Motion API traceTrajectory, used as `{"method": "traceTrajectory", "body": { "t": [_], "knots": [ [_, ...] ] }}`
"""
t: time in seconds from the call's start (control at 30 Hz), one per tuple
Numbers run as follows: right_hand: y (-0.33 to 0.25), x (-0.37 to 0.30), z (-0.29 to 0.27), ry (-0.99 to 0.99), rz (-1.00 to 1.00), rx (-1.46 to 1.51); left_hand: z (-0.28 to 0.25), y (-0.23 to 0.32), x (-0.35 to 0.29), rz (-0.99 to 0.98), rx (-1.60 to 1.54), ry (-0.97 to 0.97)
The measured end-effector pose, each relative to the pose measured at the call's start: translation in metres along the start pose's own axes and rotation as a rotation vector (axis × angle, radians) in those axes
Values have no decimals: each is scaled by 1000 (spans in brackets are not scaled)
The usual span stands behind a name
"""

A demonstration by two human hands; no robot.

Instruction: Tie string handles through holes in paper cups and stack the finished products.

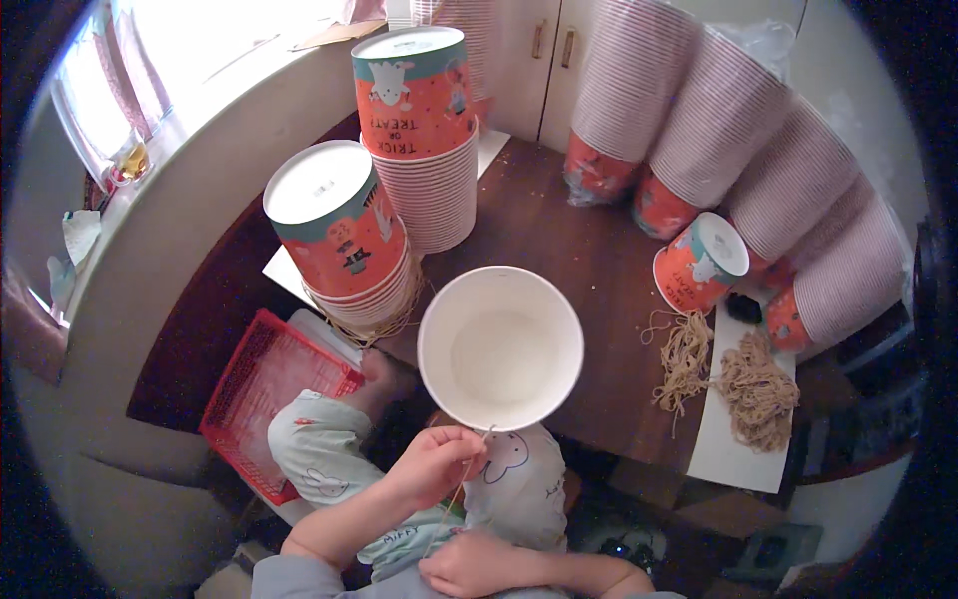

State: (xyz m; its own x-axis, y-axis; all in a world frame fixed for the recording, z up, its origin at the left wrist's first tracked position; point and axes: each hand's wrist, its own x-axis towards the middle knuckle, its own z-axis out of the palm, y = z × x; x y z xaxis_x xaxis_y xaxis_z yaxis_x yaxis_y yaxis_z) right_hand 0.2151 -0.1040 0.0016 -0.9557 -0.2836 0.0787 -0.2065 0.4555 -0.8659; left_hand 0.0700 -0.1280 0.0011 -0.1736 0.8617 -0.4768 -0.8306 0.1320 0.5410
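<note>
A white paper bucket [499,349] stands in front of me, its open mouth facing up. At its near rim my left hand [439,464] is closed, thumb and forefinger pinching a thin tan cord [457,499]. The cord's tip sticks up beside the rim; whether it passes through the wall is hidden. From there the cord runs down to my right hand [464,564], which is closed around its lower part over my lap. My knees, in pale printed trousers [319,439], are below and left of the bucket.
Two upside-down stacks of orange paper buckets [334,235] [419,150] stand behind left, the nearer ringed with cord. A red plastic basket [249,399] lies left. Bundles of tan cord [758,389] [685,364], a single bucket [702,262] and plastic-wrapped bucket stacks [718,110] are at right.
</note>
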Motion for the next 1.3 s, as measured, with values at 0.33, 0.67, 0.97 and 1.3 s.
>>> {"method": "traceTrajectory", "body": {
  "t": [0.33, 0.67, 0.97, 1.3],
  "knots": [
    [8, -5, -28, -333, -245, 561, -2, -2, 10, 86, -84, 68],
    [-7, -14, -54, -348, -258, 669, 9, -9, 10, 122, -154, 108],
    [-25, -105, -126, 284, -504, 442, 1, 31, -13, 614, 1042, -36],
    [-25, -210, -125, 1242, -577, 814, 22, 135, 52, 1255, 1884, 419]
  ]
}}
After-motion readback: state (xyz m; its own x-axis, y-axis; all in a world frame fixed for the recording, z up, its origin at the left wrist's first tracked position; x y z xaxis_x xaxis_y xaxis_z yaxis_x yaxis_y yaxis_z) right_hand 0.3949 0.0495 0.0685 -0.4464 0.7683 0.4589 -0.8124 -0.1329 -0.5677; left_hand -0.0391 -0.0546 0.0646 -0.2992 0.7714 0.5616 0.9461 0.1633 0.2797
